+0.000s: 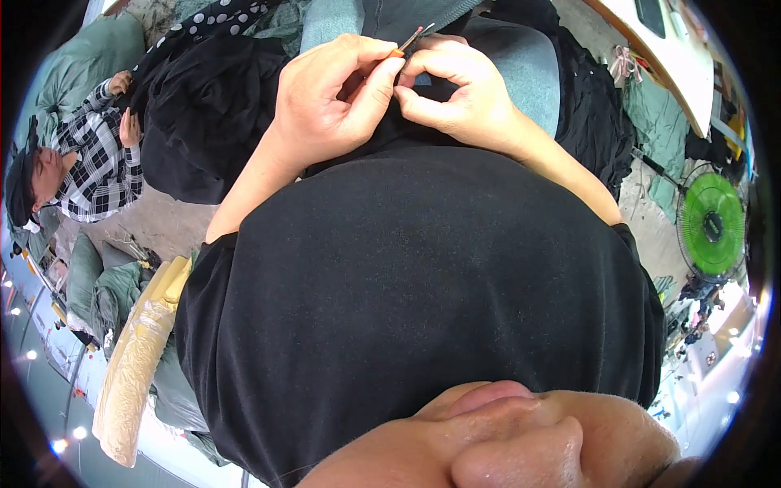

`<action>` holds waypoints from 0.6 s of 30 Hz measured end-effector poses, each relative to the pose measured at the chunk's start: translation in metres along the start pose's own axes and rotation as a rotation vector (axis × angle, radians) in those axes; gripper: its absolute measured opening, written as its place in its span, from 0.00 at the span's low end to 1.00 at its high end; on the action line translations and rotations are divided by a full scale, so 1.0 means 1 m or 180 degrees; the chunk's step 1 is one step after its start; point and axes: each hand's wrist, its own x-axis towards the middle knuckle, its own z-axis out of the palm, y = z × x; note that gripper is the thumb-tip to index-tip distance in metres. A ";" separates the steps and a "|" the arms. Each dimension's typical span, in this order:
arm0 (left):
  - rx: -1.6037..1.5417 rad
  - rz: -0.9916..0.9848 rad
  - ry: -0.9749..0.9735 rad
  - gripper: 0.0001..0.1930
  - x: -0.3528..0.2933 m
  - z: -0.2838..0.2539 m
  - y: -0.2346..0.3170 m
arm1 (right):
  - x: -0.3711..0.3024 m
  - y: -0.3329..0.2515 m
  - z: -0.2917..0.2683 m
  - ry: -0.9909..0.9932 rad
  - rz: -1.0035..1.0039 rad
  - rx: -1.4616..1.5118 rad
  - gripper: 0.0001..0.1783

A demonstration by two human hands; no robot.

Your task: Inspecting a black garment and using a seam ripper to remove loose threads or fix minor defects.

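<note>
Beyond the black cloth shirt (423,268), the left hand (333,102) is closed in a narrow pinch on a slim tool with an orange base and metal tip (410,41); gripping it low probably leaves the point clear and steady. The tool sits between the 2 hands, its tip angled up and rightward. The right hand (464,89) is curled beside it, thumb and forefinger close together, perhaps to brace the work; I cannot tell whether it holds anything.

Just behind, dark grey cloth (407,15) lies over blue-green trouser legs (525,73), which appear to support it. Farther left, a black cloth heap (203,122) spreads near a co-worker in a checked shirt (106,154). Farther right are a round green fan (712,224) and a white-topped, wooden-edged counter (663,49).
</note>
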 end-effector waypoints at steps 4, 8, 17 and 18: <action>-0.0552 -0.0195 0.0437 0.05 0.014 -0.005 0.002 | 0.001 -0.004 -0.003 -0.0330 0.0032 0.0141 0.08; -0.0860 -0.0023 0.0663 0.09 0.033 -0.022 0.014 | -0.001 -0.004 -0.006 -0.0380 0.0157 0.0198 0.09; -0.1022 -0.0873 -0.0147 0.04 0.002 -0.022 0.001 | -0.009 0.012 0.003 -0.0487 0.1134 0.1215 0.11; -0.0742 -0.0884 -0.0212 0.05 -0.002 -0.023 0.002 | -0.009 0.012 0.004 -0.0439 0.1072 0.1240 0.11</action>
